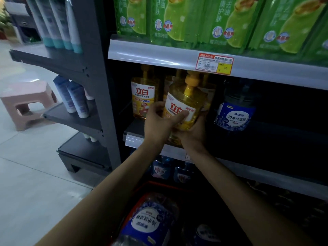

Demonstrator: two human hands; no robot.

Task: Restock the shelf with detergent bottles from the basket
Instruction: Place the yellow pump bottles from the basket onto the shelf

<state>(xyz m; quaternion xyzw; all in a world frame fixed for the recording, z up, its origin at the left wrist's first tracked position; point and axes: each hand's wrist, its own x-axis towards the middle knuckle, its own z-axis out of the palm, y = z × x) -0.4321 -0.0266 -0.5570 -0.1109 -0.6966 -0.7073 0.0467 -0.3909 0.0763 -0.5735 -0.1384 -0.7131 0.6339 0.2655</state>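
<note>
Yellow detergent bottle (186,105), tilted, sits clamped between our left hand (159,123) and right hand (192,132) at the middle shelf's edge (134,137), beside another yellow bottle (142,98). Below us the red basket (138,206) holds blue detergent bottles (150,222). A pink stool (26,103) stands on the pale tiled floor (35,174).

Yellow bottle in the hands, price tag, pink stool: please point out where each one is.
yellow bottle (190,102), head view, on its clear body beside the label.
price tag (214,63), head view, on its middle.
pink stool (26,93), head view, on its seat top.
</note>
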